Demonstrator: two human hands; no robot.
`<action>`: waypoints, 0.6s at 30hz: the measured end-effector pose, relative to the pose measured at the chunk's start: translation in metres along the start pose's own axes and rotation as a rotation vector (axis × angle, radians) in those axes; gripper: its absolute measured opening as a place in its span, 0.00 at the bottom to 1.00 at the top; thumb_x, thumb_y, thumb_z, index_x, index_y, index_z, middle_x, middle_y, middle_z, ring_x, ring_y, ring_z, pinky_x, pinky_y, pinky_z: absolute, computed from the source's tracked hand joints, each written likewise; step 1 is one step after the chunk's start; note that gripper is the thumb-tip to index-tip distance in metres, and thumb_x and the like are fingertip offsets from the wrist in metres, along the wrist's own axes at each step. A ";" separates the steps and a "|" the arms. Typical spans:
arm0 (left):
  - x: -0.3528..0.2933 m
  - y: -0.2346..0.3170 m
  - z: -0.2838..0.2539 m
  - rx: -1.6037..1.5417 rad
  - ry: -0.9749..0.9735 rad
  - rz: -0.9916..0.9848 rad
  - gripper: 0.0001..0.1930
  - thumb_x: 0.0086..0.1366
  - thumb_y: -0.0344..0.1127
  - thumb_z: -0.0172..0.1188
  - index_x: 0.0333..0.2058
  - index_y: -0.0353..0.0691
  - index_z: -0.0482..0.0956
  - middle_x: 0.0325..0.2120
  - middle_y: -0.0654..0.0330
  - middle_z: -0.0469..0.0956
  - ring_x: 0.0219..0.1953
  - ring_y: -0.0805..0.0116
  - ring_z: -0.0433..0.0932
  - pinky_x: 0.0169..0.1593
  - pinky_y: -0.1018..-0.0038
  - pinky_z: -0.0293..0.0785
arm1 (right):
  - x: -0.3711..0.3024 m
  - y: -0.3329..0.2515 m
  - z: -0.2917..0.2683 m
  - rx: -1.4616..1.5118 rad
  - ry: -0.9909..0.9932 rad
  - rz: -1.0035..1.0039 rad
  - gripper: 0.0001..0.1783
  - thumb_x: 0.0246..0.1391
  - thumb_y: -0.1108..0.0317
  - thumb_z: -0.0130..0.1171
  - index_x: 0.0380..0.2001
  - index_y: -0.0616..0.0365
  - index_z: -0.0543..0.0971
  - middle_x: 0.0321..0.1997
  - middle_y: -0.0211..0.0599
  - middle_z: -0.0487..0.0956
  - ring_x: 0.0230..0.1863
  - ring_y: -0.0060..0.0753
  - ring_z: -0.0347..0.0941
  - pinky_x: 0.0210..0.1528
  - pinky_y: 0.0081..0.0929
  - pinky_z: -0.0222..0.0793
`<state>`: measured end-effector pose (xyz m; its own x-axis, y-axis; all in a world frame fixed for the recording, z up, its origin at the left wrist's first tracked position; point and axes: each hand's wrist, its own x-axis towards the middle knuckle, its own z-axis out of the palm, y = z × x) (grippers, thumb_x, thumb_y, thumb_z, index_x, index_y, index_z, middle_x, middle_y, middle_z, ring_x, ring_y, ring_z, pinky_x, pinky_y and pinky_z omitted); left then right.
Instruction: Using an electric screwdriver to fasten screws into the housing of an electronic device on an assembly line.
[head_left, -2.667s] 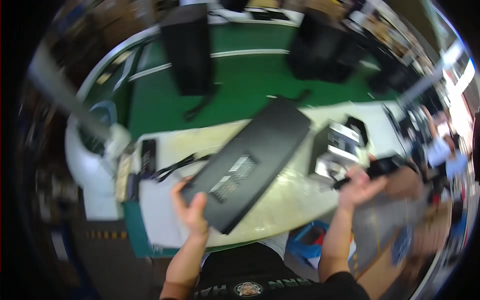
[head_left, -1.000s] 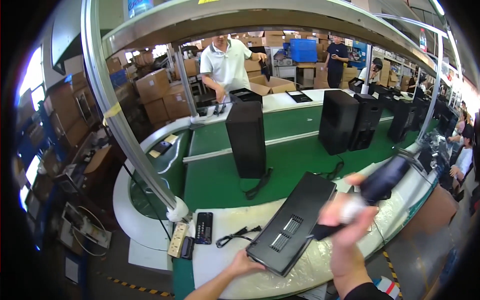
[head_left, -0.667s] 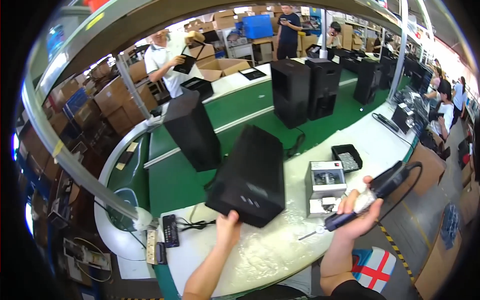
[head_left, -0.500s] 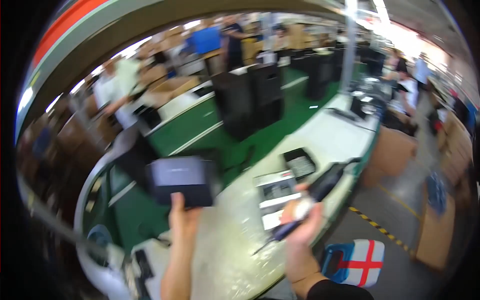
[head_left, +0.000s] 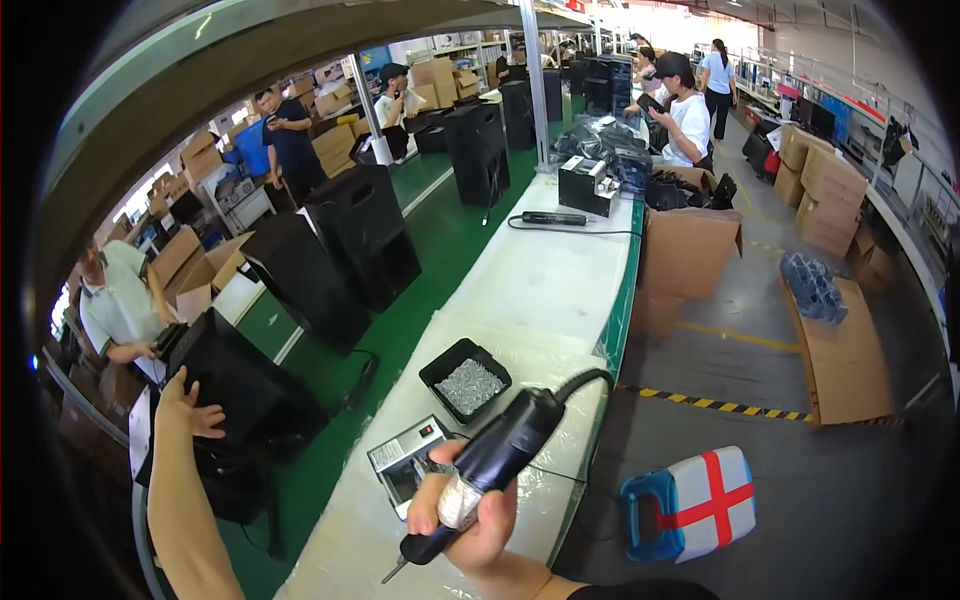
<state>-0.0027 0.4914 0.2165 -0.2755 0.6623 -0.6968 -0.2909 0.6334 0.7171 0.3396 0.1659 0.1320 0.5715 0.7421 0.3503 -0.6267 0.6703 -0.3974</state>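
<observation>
My right hand (head_left: 470, 530) grips a black electric screwdriver (head_left: 511, 440), its thin bit pointing down toward the lower left and its cord looping from the top. Silver wrapping shows where my fingers hold it. Over at the left, my left hand (head_left: 190, 412) has its fingers spread against the side of a black speaker cabinet (head_left: 245, 375) on the green conveyor. Whether the palm presses on it is hard to tell. Beyond the screwdriver, a black tray of silver screws (head_left: 468, 388) sits on the white bench beside a grey box-shaped device (head_left: 405, 452) with a red switch.
More black cabinets (head_left: 360, 235) stand along the green belt (head_left: 430, 260). The plastic-covered bench (head_left: 520, 285) holds another screwdriver (head_left: 554, 218). On the right are a stool with a red cross (head_left: 712, 505) and a cardboard box (head_left: 685, 260). Several people work around the line.
My left hand has moved left from a dark panel with a pale upper part to a black cabinet, its fingers now spread. The screwdriver stays in my right hand. The view has turned.
</observation>
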 end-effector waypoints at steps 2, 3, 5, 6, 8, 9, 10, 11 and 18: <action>-0.002 0.012 -0.008 0.096 0.021 0.024 0.35 0.50 0.69 0.59 0.52 0.59 0.68 0.58 0.47 0.62 0.60 0.46 0.60 0.61 0.35 0.37 | 0.005 0.012 -0.001 -0.017 0.091 -0.006 0.37 0.56 0.39 0.42 0.49 0.67 0.61 0.12 0.40 0.66 0.13 0.33 0.64 0.18 0.29 0.66; -0.007 0.016 -0.016 0.187 0.044 0.043 0.35 0.49 0.69 0.59 0.51 0.59 0.68 0.56 0.50 0.65 0.57 0.48 0.66 0.61 0.34 0.38 | 0.007 0.018 0.002 -0.040 0.133 0.006 0.37 0.56 0.38 0.40 0.49 0.66 0.62 0.12 0.38 0.65 0.13 0.32 0.64 0.18 0.29 0.66; -0.025 0.007 -0.030 0.402 0.160 0.342 0.29 0.55 0.62 0.59 0.49 0.52 0.67 0.36 0.62 0.74 0.35 0.61 0.74 0.56 0.38 0.56 | 0.009 0.026 0.003 -0.099 0.155 0.055 0.38 0.57 0.35 0.35 0.50 0.63 0.62 0.12 0.34 0.64 0.13 0.31 0.62 0.17 0.27 0.64; -0.028 0.001 0.000 0.363 0.219 0.338 0.29 0.55 0.62 0.59 0.49 0.52 0.67 0.36 0.62 0.74 0.35 0.61 0.74 0.56 0.38 0.56 | 0.012 0.027 -0.004 -0.106 0.184 0.059 0.38 0.58 0.35 0.29 0.50 0.60 0.63 0.11 0.32 0.64 0.12 0.29 0.60 0.17 0.26 0.62; -0.039 -0.021 0.092 1.714 0.817 1.400 0.18 0.65 0.44 0.47 0.31 0.36 0.79 0.24 0.46 0.79 0.28 0.46 0.80 0.37 0.58 0.76 | 0.019 0.021 -0.008 -0.105 0.306 0.043 0.35 0.60 0.36 0.28 0.51 0.55 0.64 0.11 0.30 0.61 0.12 0.25 0.58 0.17 0.23 0.61; -0.053 -0.035 0.135 1.443 0.773 1.271 0.26 0.65 0.50 0.43 0.29 0.31 0.80 0.28 0.39 0.79 0.37 0.42 0.79 0.44 0.57 0.74 | 0.024 0.020 -0.008 -0.113 0.345 0.017 0.33 0.61 0.37 0.29 0.50 0.56 0.65 0.12 0.28 0.61 0.12 0.21 0.57 0.14 0.19 0.58; -0.042 -0.035 0.154 1.253 0.692 1.316 0.31 0.65 0.55 0.39 0.29 0.29 0.80 0.31 0.34 0.77 0.40 0.39 0.77 0.49 0.55 0.71 | 0.026 0.021 -0.002 -0.157 0.364 -0.006 0.33 0.61 0.38 0.30 0.49 0.57 0.65 0.12 0.28 0.61 0.11 0.20 0.56 0.13 0.17 0.56; -0.038 -0.031 0.169 1.083 0.516 1.370 0.30 0.64 0.54 0.42 0.30 0.28 0.81 0.31 0.33 0.76 0.41 0.38 0.76 0.50 0.54 0.69 | 0.030 0.025 0.003 -0.203 0.384 -0.044 0.32 0.62 0.39 0.31 0.49 0.57 0.65 0.12 0.28 0.61 0.11 0.19 0.56 0.12 0.16 0.54; 0.034 0.047 0.251 0.189 -0.007 0.758 0.24 0.63 0.55 0.49 0.43 0.38 0.73 0.41 0.52 0.76 0.41 0.63 0.76 0.40 0.62 0.72 | 0.026 0.023 0.002 -0.294 0.379 0.167 0.41 0.55 0.30 0.34 0.56 0.57 0.62 0.14 0.34 0.65 0.15 0.28 0.60 0.19 0.21 0.60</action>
<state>0.2041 0.6440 0.2305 -0.3313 0.9434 -0.0161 0.1354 0.0644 0.9887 0.3391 0.2011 0.1339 0.6622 0.7477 -0.0494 -0.5815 0.4712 -0.6632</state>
